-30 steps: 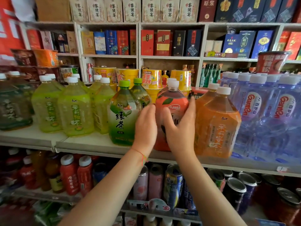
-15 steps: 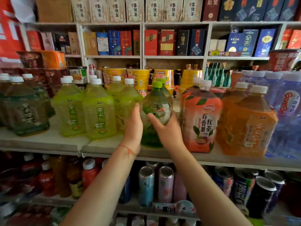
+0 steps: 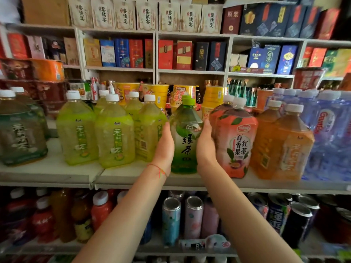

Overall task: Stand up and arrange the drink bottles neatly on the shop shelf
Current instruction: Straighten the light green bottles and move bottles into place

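The green tea bottle (image 3: 187, 141) with the green cap stands upright near the front edge of the shop shelf (image 3: 133, 177), and everything else is placed from it. The left hand (image 3: 164, 149) presses flat against its left side and the right hand (image 3: 206, 147) against its right side, so the bottle sits clasped between the two palms; the fingers of both hands lie pressed together and reach round toward the back of the bottle, where their tips are hidden. A thin red string (image 3: 158, 169) circles the left wrist just below the bottle's base. Just left of the green tea bottle stand the yellow-green bottles (image 3: 114, 135) with white caps, the nearest one touching the back of the left hand. Just right of it stands the pink passion-fruit tea bottle (image 3: 236, 143), touching the back of the right hand, and beyond that the orange bottles (image 3: 284, 147). Below the green tea bottle, on the lower shelf, stand upright cans (image 3: 192, 217).
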Demonstrator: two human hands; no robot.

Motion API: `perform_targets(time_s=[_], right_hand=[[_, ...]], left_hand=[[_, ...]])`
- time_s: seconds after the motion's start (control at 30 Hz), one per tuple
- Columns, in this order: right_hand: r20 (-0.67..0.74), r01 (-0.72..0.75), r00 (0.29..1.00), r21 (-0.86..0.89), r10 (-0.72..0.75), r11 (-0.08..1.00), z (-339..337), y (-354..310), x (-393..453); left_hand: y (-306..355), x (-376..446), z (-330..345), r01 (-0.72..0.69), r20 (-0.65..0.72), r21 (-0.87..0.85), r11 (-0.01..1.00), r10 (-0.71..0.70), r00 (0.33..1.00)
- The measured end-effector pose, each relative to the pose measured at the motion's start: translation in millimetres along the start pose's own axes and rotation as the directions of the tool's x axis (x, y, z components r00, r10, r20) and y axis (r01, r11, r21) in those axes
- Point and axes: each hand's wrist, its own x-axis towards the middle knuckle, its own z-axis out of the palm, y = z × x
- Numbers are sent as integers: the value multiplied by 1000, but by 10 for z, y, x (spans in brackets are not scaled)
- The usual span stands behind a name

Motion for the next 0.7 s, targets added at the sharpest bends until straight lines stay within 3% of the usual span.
perform_targets(time_s=[0.2, 0.37, 0.5, 0.57, 0.7], right_hand=[[-114, 23, 994, 203, 0, 979, 39, 55, 345], [-189, -65, 977, 188, 101, 980, 27, 690, 1375], [-63, -94, 993, 89, 99, 992, 43, 32, 275], [10, -101, 995, 113, 100, 988, 22, -10, 72], [-9, -50, 999, 143, 52, 988, -5, 94, 36]], left_hand=[[-4, -23, -2, -19, -76, -31, 999, 17, 997], [-4, -69, 43, -115, -143, -4, 993, 114, 983], [-46, -41, 49, -120, -133, -45, 992, 113, 985], [-63, -33, 52, -93, -112, -81, 992, 84, 990], [-127, 72, 49, -40, -76, -121, 992, 31, 997]])
